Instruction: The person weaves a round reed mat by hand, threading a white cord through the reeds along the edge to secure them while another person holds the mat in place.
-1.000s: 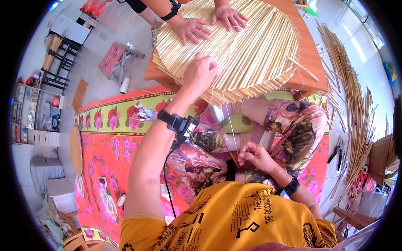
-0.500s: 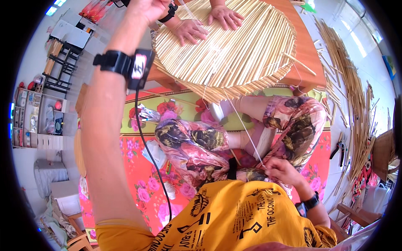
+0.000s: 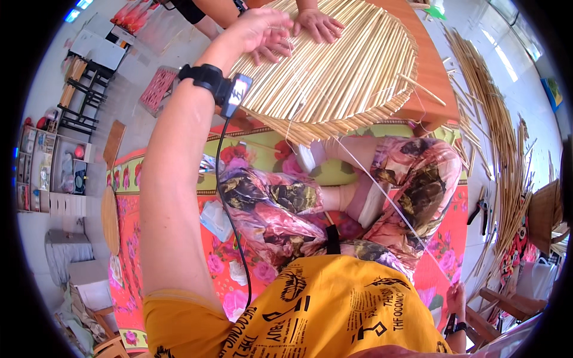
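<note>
A round mat [image 3: 340, 77] of straight straw stalks, with a braided rim, lies on the wooden table [image 3: 433, 83]. My left hand [image 3: 268, 28] is raised over its upper left, fingers loosely curled and apart, partly covering another person's hand. A white thread [image 3: 388, 200] stretches from the mat's near rim across my legs to my right hand [image 3: 456, 294] at the lower right, which is closed on it. Both of the other person's hands [image 3: 319, 22] rest spread on the mat. Finer threads hang over the rim; a loose stalk [image 3: 418, 86] crosses its right side.
Long reeds [image 3: 495, 107] and pliers [image 3: 478, 212] lie on the right floor. I sit cross-legged on a floral floor cloth [image 3: 125, 227]. A tissue pack [image 3: 216, 219] is by my left leg. A pink stool [image 3: 158, 86] and shelves [image 3: 54, 173] are to the left.
My left hand rose from the mat and then dropped slightly to the right. My right hand moved down and right, lengthening the thread. The other person's hands stayed on the mat.
</note>
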Action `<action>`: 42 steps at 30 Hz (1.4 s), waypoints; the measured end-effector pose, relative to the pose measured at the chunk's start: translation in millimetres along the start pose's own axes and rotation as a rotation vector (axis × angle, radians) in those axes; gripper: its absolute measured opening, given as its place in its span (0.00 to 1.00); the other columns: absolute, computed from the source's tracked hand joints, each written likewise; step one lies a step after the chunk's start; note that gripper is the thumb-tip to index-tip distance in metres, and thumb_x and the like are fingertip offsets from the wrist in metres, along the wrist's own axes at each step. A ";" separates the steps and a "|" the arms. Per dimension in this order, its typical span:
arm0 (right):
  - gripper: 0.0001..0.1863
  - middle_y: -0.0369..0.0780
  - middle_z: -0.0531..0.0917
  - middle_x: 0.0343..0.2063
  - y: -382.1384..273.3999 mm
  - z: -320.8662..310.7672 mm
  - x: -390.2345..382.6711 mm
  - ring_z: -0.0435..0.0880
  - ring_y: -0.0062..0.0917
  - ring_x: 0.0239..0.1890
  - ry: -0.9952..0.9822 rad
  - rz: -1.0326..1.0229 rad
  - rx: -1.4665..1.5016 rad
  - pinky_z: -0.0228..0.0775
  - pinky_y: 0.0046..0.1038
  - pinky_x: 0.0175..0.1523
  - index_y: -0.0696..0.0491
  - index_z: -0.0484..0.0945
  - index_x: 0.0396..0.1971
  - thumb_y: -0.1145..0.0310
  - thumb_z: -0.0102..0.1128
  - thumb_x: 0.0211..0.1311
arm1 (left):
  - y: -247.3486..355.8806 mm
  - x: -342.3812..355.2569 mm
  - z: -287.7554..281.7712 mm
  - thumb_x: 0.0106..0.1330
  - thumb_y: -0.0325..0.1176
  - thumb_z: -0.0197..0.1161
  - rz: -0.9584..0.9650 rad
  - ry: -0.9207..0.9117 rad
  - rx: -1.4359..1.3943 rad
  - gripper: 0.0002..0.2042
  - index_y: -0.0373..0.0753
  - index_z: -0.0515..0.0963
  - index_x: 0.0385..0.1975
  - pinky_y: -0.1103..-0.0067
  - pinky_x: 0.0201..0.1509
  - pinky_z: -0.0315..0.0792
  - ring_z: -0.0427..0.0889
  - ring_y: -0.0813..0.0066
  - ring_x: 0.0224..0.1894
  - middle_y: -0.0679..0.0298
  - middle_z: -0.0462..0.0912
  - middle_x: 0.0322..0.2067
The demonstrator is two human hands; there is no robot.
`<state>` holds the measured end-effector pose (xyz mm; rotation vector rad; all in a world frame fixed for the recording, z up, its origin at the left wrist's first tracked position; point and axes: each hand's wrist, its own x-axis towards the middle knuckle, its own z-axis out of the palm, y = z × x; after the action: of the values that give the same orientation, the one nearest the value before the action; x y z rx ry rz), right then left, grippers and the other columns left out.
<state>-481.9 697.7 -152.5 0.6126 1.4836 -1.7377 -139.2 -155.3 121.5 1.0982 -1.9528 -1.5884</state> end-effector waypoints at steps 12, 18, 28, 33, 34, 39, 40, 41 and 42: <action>0.02 0.38 0.78 0.40 33.2 457.5 -87.1 0.76 0.18 0.24 -0.810 -0.637 -0.843 0.70 0.18 0.32 0.57 0.70 0.30 0.77 0.50 0.63 | -125.1 -220.8 103.2 0.67 0.35 0.60 0.068 0.156 -0.503 0.08 0.37 0.75 0.31 0.84 0.29 0.71 0.76 0.82 0.23 0.67 0.79 0.22; 0.03 0.41 0.80 0.45 118.7 530.7 -77.1 0.83 0.26 0.33 -1.070 -0.063 -0.530 0.81 0.32 0.40 0.52 0.69 0.33 0.72 0.48 0.68 | -163.9 -303.2 127.3 0.68 0.32 0.60 -0.059 0.106 -0.787 0.07 0.34 0.77 0.35 0.84 0.31 0.72 0.77 0.82 0.27 0.66 0.79 0.25; 0.03 0.39 0.79 0.31 116.3 514.6 -104.4 0.78 0.19 0.34 -0.990 -0.753 -0.685 0.70 0.22 0.44 0.56 0.70 0.32 0.74 0.53 0.65 | -169.2 -259.9 115.4 0.67 0.31 0.60 -0.048 0.287 -0.662 0.06 0.35 0.76 0.36 0.87 0.30 0.70 0.75 0.85 0.26 0.69 0.78 0.26; 0.03 0.46 0.81 0.37 96.3 539.4 -132.5 0.78 0.21 0.36 -1.233 -0.844 -0.622 0.73 0.23 0.43 0.58 0.71 0.32 0.76 0.54 0.62 | -145.3 -212.0 142.6 0.62 0.30 0.66 0.010 0.509 -0.661 0.12 0.36 0.69 0.38 0.88 0.24 0.69 0.75 0.85 0.22 0.68 0.76 0.26; 0.01 0.43 0.80 0.32 97.5 541.2 -124.9 0.77 0.20 0.32 -1.347 -0.725 -0.599 0.71 0.21 0.38 0.57 0.70 0.33 0.77 0.52 0.63 | -147.7 -208.8 146.6 0.62 0.30 0.67 -0.002 0.531 -0.675 0.13 0.36 0.68 0.38 0.88 0.23 0.69 0.76 0.84 0.22 0.67 0.76 0.26; 0.02 0.33 0.73 0.23 121.2 541.0 -102.7 0.72 0.14 0.26 -1.212 -0.542 -0.730 0.65 0.18 0.31 0.55 0.69 0.32 0.76 0.51 0.65 | -152.7 -201.0 142.6 0.64 0.33 0.63 -0.151 0.340 -0.527 0.10 0.34 0.72 0.35 0.88 0.17 0.65 0.72 0.86 0.16 0.67 0.75 0.22; 0.02 0.33 0.72 0.22 128.3 536.0 -94.0 0.71 0.14 0.25 -1.183 -0.539 -0.797 0.65 0.20 0.31 0.55 0.70 0.32 0.76 0.52 0.65 | -153.7 -202.5 134.9 0.66 0.33 0.61 -0.191 0.214 -0.517 0.08 0.34 0.73 0.33 0.88 0.16 0.63 0.70 0.87 0.15 0.68 0.75 0.19; 0.03 0.40 0.73 0.21 133.0 531.3 -86.6 0.75 0.24 0.25 -1.155 -0.732 -1.109 0.68 0.26 0.33 0.56 0.70 0.32 0.74 0.53 0.64 | -152.6 -206.2 129.1 0.69 0.32 0.57 -0.147 0.230 -0.460 0.08 0.36 0.75 0.30 0.89 0.15 0.60 0.66 0.88 0.14 0.71 0.71 0.14; 0.04 0.42 0.74 0.22 137.6 521.7 -77.2 0.76 0.28 0.26 -1.141 -0.710 -1.165 0.68 0.28 0.34 0.57 0.70 0.32 0.74 0.54 0.64 | -143.1 -206.0 116.9 0.68 0.31 0.58 -0.118 0.182 -0.563 0.07 0.37 0.75 0.30 0.88 0.15 0.58 0.64 0.89 0.13 0.73 0.70 0.14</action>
<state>-267.5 204.0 -67.0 -1.3918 1.4852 -0.9185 -50.0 70.6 -11.2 1.0777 -1.2269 -1.8639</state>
